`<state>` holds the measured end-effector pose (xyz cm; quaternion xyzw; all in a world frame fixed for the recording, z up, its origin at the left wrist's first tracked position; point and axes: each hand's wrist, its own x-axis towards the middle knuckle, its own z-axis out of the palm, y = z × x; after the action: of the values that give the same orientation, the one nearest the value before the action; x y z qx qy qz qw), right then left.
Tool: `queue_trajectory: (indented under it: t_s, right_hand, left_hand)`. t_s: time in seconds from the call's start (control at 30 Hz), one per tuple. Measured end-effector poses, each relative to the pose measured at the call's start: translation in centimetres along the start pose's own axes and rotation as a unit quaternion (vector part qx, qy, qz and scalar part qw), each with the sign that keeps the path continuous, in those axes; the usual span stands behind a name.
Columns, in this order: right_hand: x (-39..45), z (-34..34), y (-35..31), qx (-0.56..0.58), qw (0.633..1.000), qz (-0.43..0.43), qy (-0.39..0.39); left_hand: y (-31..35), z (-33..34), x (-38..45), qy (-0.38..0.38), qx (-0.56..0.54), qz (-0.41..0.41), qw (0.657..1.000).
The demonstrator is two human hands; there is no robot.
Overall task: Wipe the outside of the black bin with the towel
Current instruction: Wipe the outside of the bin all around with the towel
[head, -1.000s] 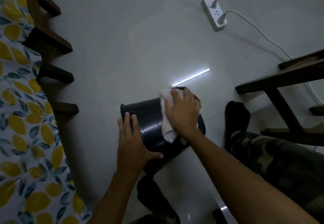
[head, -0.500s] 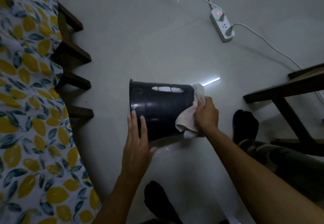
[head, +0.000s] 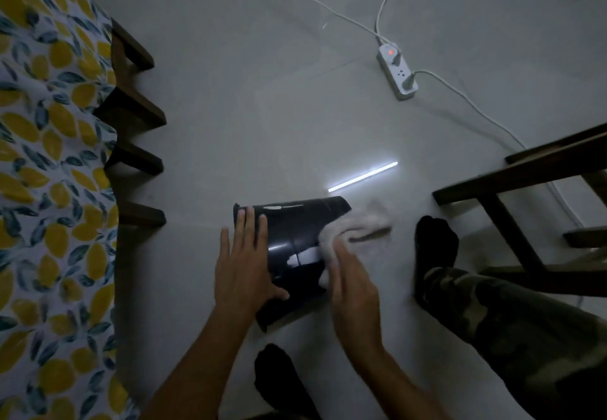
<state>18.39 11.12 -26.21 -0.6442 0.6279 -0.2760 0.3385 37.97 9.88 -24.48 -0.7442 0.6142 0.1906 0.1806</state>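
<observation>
The black bin (head: pixel 295 239) lies on its side on the pale floor, rim to the left and base to the right. My left hand (head: pixel 244 265) rests flat on the bin's wall near the rim, fingers spread, steadying it. My right hand (head: pixel 353 291) is blurred with motion at the bin's right end and holds the white towel (head: pixel 348 227). The towel trails off past the bin's base onto the floor side. Part of the bin's lower wall is hidden behind my left hand.
A cloth with a lemon print (head: pixel 49 189) covers a bed or table at the left, over dark wooden legs (head: pixel 138 157). A white power strip (head: pixel 397 73) with cables lies at the back. A wooden chair frame (head: pixel 512 189) stands right. My socked feet (head: pixel 435 249) flank the bin.
The bin has rolled under my left hand. My right hand has swept the towel from the middle of the wall to the base end, then lower along that end.
</observation>
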Motion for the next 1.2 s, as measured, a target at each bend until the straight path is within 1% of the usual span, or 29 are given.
queue_trajectory:
  t_s: [0.03, 0.07, 0.1, 0.13, 0.17, 0.23, 0.27, 0.3, 0.33, 0.4, 0.47, 0.53, 0.57, 0.6, 0.63, 0.67, 0.73, 0.77, 0.8, 0.83, 0.87, 0.9, 0.93, 0.97, 1.0, 1.03, 1.1, 1.13, 1.2]
  right_hand:
    - [-1.4, 1.3, 0.5, -0.056, 0.993, -0.102, -0.036]
    - [-2.4, 2.6, 1.0, -0.125, 0.971, -0.187, -0.081]
    - [-2.8, 3.9, 1.5, -0.186, 0.945, -0.236, -0.127]
    - [-2.7, 4.9, 1.8, -0.219, 0.927, -0.260, -0.161]
    - [-1.9, 5.6, 2.0, -0.228, 0.918, -0.269, -0.179]
    - [0.4, 6.8, 3.1, -0.242, 0.905, -0.296, -0.188]
    - [1.5, 7.3, 3.6, -0.253, 0.897, -0.306, -0.192]
    - [2.4, 7.6, 3.9, -0.262, 0.896, -0.296, -0.203]
    - [3.4, 7.9, 4.1, -0.261, 0.905, -0.267, -0.205]
    - [5.1, 8.6, 4.1, -0.229, 0.940, -0.186, -0.170]
    - [6.3, 8.0, 4.5, -0.203, 0.962, -0.125, -0.130]
    - [7.0, 6.6, 5.4, -0.210, 0.969, -0.107, -0.075]
    - [6.9, 5.9, 6.0, -0.218, 0.969, -0.097, -0.060]
    - [6.2, 5.1, 6.5, -0.226, 0.967, -0.094, -0.066]
    - [4.7, 4.6, 7.0, -0.235, 0.962, -0.114, -0.083]
    - [2.7, 4.3, 6.9, -0.244, 0.950, -0.158, -0.113]
    - [-0.8, 4.4, 7.3, -0.244, 0.914, -0.276, -0.171]
    - [-0.9, 5.8, 6.3, -0.244, 0.896, -0.318, -0.192]
    - [-0.1, 6.9, 4.8, -0.262, 0.898, -0.313, -0.163]
    - [1.6, 9.1, 3.5, -0.255, 0.934, -0.241, -0.064]
    - [4.6, 10.3, 1.7, -0.206, 0.974, -0.091, 0.037]
    - [7.9, 11.0, 0.3, -0.165, 0.982, 0.003, 0.090]
    - [10.0, 10.7, -0.6, -0.179, 0.983, 0.027, 0.011]
    - [10.8, 10.7, 0.0, -0.202, 0.978, -0.022, -0.054]
    - [11.4, 9.8, 1.3, -0.246, 0.961, -0.067, -0.110]
    - [12.0, 8.5, 2.5, -0.276, 0.952, -0.073, -0.110]
    - [10.8, 6.2, 4.9, -0.314, 0.947, -0.034, -0.049]
    - [9.0, 5.1, 5.6, -0.318, 0.947, -0.025, -0.043]
    - [5.2, 4.6, 6.1, -0.296, 0.947, -0.074, -0.098]
  left_hand:
    - [-0.4, 0.2, 1.3, -0.020, 0.006, 0.010, 1.000]
    - [-0.9, 0.2, 2.2, -0.034, -0.006, 0.023, 0.999]
    - [-1.3, 0.3, 2.9, -0.037, -0.033, 0.038, 0.998]
    - [-1.6, 0.4, 3.3, -0.022, -0.079, 0.049, 0.995]
    - [-2.0, 0.6, 3.5, -0.003, -0.135, 0.056, 0.989]
    - [-2.6, 1.2, 3.7, 0.042, -0.220, 0.082, 0.971]
    - [-3.0, 2.0, 4.0, 0.057, -0.231, 0.096, 0.967]
    - [-3.3, 2.6, 4.3, 0.069, -0.216, 0.113, 0.967]
    - [-3.5, 3.0, 4.5, 0.065, -0.180, 0.124, 0.974]
    - [-3.7, 3.2, 4.4, 0.029, -0.088, 0.116, 0.989]
    - [-3.4, 2.6, 4.3, -0.012, -0.050, 0.102, 0.993]
    - [-3.2, 1.8, 4.5, -0.040, -0.030, 0.081, 0.995]
    - [-3.2, 1.6, 4.7, -0.050, -0.025, 0.073, 0.996]
    - [-3.1, 1.5, 4.8, -0.056, -0.019, 0.067, 0.996]
    - [-3.1, 1.6, 4.8, -0.055, -0.013, 0.065, 0.996]
    - [-3.0, 1.8, 4.5, -0.054, -0.013, 0.065, 0.996]
    - [-2.9, 2.4, 3.7, -0.032, -0.017, 0.074, 0.997]
    - [-2.9, 2.8, 3.5, -0.016, -0.027, 0.080, 0.996]
    - [-3.0, 3.2, 3.3, 0.002, -0.040, 0.089, 0.995]
    - [-3.1, 3.6, 3.2, 0.011, -0.049, 0.096, 0.994]
    - [-3.1, 3.9, 3.1, 0.013, -0.053, 0.101, 0.993]
    - [-3.0, 4.0, 3.0, 0.011, -0.055, 0.103, 0.993]
    - [-2.7, 3.9, 2.7, 0.011, -0.051, 0.102, 0.993]
    - [-2.5, 3.9, 2.4, 0.009, -0.042, 0.097, 0.994]
    - [-2.3, 3.6, 2.2, 0.003, -0.029, 0.088, 0.996]
    - [-2.1, 3.3, 2.1, -0.006, -0.018, 0.076, 0.997]
    - [-1.9, 3.1, 1.9, -0.011, -0.012, 0.061, 0.998]
    - [-1.8, 3.2, 1.8, -0.008, -0.015, 0.056, 0.998]
    - [-1.6, 3.5, 1.4, -0.007, -0.018, 0.046, 0.999]
